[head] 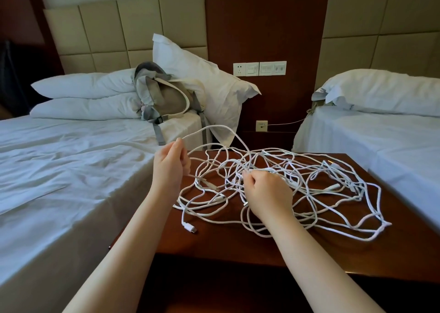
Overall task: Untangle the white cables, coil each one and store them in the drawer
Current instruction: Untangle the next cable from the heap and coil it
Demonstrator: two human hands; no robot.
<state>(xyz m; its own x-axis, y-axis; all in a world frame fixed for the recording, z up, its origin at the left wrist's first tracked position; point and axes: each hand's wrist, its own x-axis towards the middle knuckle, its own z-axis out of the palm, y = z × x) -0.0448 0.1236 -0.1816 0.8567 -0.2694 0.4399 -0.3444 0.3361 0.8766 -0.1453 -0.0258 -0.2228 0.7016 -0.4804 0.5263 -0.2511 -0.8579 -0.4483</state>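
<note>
A loose tangle of thin white cables (285,184) sprawls across the top of a dark reddish-brown wooden nightstand (238,246), with loops crossing over one another and several plug ends showing, one white connector (190,228) lying near the front left edge. The left hand (170,164) is raised over the nightstand's left edge, its fingers curled round a single strand that arches up and back from the pile before dropping into it again; a plug end of that strand hangs just below the hand. The right hand (266,191) rests in the middle of the heap, its fingertips pinching a cluster of strands.

The nightstand stands between two beds with pale blue-white sheets. On the left bed (59,170) lie stacked white pillows (88,96) and a grey and beige fabric backpack (164,98) with a cream strap, leaning against an upright pillow. The right bed (381,141) holds another white pillow. Behind, on a dark wood wall panel, sits a row of white switches and sockets (259,68).
</note>
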